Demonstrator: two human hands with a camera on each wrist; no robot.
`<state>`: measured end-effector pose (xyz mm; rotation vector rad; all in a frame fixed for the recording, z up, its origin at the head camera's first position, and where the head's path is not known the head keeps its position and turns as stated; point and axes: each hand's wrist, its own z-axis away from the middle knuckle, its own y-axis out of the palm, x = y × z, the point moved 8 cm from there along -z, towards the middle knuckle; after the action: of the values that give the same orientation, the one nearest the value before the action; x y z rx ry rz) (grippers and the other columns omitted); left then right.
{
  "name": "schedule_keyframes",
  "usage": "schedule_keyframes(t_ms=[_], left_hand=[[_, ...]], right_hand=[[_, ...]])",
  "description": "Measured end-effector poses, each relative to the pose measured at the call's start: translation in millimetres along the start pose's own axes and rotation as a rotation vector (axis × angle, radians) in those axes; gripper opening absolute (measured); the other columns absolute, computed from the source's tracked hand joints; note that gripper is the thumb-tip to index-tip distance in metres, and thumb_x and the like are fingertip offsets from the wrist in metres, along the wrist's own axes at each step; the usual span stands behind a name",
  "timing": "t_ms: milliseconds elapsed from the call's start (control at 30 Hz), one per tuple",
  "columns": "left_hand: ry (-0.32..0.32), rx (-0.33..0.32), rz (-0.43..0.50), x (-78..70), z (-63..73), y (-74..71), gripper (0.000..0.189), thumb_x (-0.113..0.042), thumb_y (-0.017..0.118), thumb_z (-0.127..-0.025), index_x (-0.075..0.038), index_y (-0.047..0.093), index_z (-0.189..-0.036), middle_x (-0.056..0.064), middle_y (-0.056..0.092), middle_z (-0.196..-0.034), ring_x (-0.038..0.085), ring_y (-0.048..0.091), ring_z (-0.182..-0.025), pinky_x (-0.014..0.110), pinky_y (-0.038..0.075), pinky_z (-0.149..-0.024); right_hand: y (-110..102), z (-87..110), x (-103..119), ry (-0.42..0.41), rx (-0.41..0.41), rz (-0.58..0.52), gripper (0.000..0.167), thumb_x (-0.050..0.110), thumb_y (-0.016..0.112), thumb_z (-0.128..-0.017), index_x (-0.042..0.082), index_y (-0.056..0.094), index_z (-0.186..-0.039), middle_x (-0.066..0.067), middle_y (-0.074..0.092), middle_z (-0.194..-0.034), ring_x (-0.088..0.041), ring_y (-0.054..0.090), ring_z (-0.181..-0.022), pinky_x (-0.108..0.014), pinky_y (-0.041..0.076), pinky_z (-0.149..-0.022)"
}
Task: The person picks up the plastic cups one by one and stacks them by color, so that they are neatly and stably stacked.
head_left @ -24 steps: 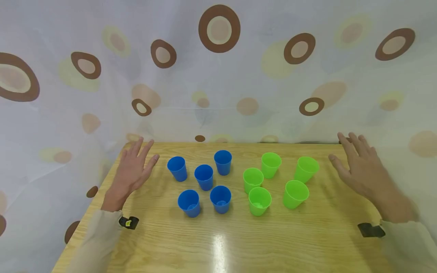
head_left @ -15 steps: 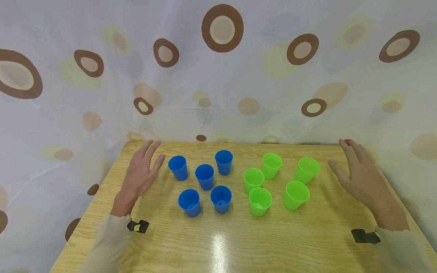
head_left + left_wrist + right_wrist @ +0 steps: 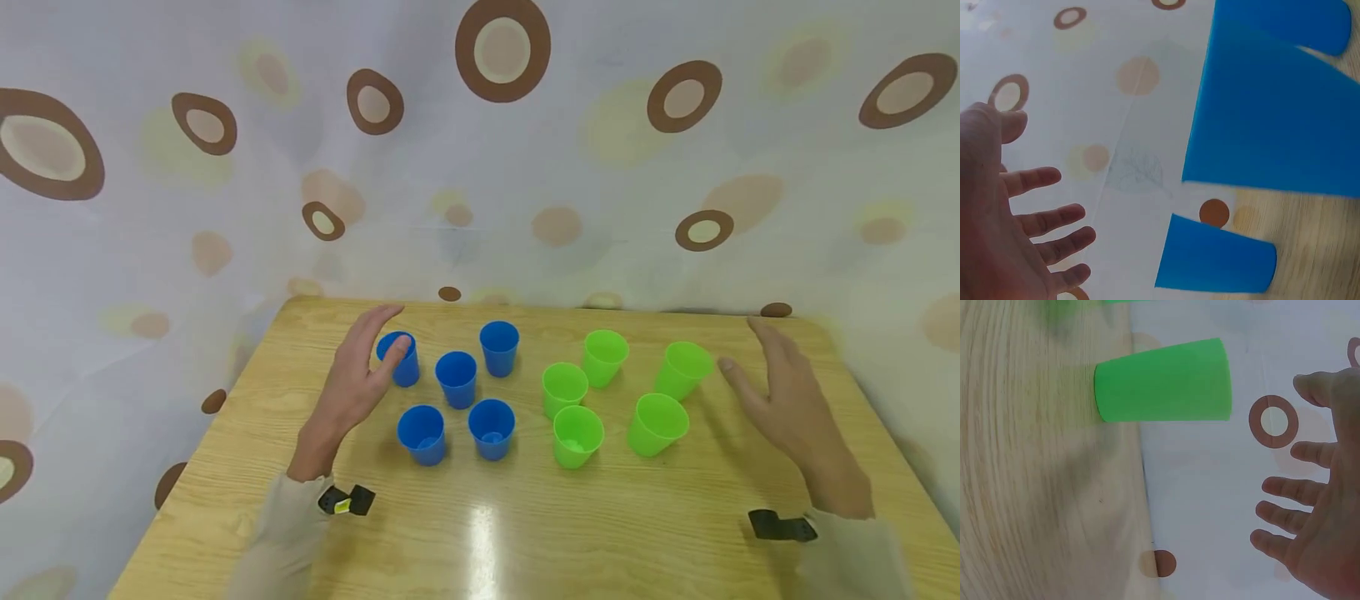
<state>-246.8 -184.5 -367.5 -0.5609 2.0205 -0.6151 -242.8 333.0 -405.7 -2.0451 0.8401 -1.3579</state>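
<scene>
Several blue cups stand upright on the left half of the table. My left hand (image 3: 356, 371) hovers by the back-left blue cup (image 3: 406, 368), its thumb covering part of that cup's rim in the head view. The left wrist view shows spread fingers (image 3: 1054, 222) holding nothing, apart from the blue cups (image 3: 1219, 256). On the right stand several upright lime green cups. My right hand (image 3: 787, 408) is to the right of the back-right green cup (image 3: 682, 371), fingers extended. A gap separates that hand from the green cup (image 3: 1166, 384) in the right wrist view.
The wooden table (image 3: 585, 533) meets a white patterned curtain (image 3: 570, 150) along its back and left edges. Cups stand close together in the middle, including a front blue cup (image 3: 491, 429) and a front green cup (image 3: 577, 437).
My left hand has moved right, from beside the blue cups to over the back-left one. My right hand has shifted slightly inward and down. The cups stay in place; the head view tilts slightly.
</scene>
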Motion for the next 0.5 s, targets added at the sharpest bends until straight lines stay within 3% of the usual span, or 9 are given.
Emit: schedule_keyframes(t_ms=[333,500], left_hand=[[0.054,-0.038,0.107,-38.8,-4.8,25.9,0.043,-0.025,0.054,-0.108,-0.004,0.054,-0.145,0.012,0.053,-0.147,0.03,0.048,-0.138,0.055,0.04,-0.113],[0.084,-0.015,0.177,-60.6,-8.6,45.9,0.04,-0.025,0.055,-0.107,-0.006,0.057,-0.143,0.009,0.057,-0.143,0.026,0.052,-0.134,0.051,0.043,-0.111]], right_hand=[[15,-6.1,-5,0.019,0.008,-0.144,0.07,0.023,0.059,-0.105,0.01,0.024,-0.163,-0.024,0.026,-0.163,-0.054,0.024,-0.146,-0.079,0.018,-0.109],[20,-5.0,-15,0.069,0.008,-0.194,0.069,0.024,0.06,-0.105,0.011,0.025,-0.163,-0.021,0.028,-0.163,-0.054,0.028,-0.144,-0.075,0.021,-0.112]])
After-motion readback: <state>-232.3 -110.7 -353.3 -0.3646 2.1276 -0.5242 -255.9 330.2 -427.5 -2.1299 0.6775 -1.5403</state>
